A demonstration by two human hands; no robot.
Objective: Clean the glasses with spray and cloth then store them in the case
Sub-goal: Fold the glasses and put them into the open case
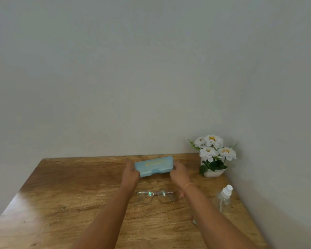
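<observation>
Between both hands, blue case (pixel 153 165) gripped: left hand (pixel 130 172), right hand (pixel 180 172) at its ends; glasses (pixel 155 196) nearer, on bench (pixel 70 194).

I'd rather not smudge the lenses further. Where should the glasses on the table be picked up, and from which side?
Likely pinch the glasses at the frame's right outer corner, coming from above. They lie crosswise on the table, so that corner sticks out clear of both lenses. The right hand, now holding the case, is nearest.
</observation>
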